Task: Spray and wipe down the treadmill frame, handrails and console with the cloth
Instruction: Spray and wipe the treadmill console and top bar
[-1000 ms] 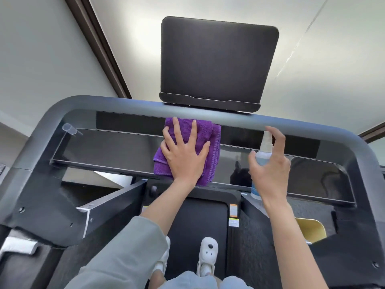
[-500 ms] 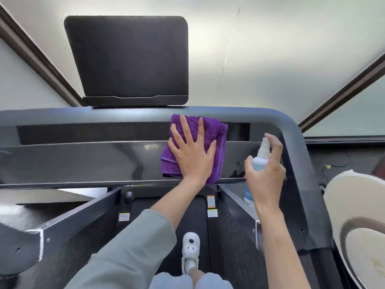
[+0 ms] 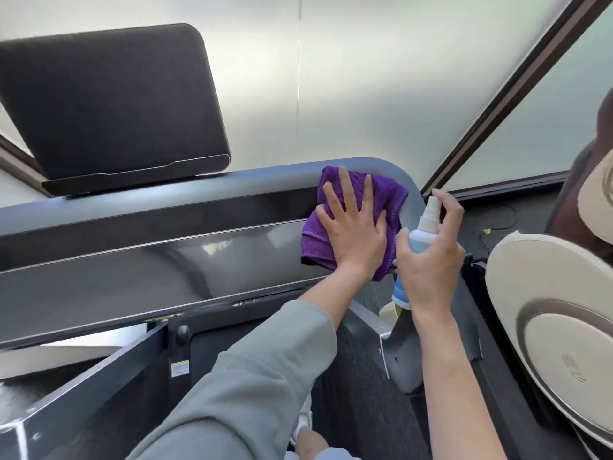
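while we wipe: we stand at the treadmill, and our left hand [image 3: 353, 234] lies flat with its fingers spread, pressing the purple cloth [image 3: 381, 197] against the console panel [image 3: 149, 270].
cloth place: it sits at the panel's 3 o'clock end, its top edge lapping onto the grey frame rail [image 3: 199, 190] just where the rail bends down.
right hand: our right hand [image 3: 431, 260] is wrapped around the spray bottle [image 3: 423, 234], just beside the cloth at its 3 o'clock, index finger arched over the white nozzle; we cannot tell if it is pressing.
cloth handling: we judge it soft, light and limp, folded into a thick pad. it will bunch or slide under a loose palm, so we hold it by flat pressure with spread fingers over its middle, not by a corner.
bottle handling: small, light plastic, likely slick if wet; we grip round the body, finger free for the pump.
panel: glossy and dark, it mirrors the room, so streaks will likely show.
tablet stand: a dark stand [image 3: 109, 104] rises from the rail at 11 o'clock of the cloth, well apart.
progress: we judge the console's right end is in hand; the rail corner seems the next reach.
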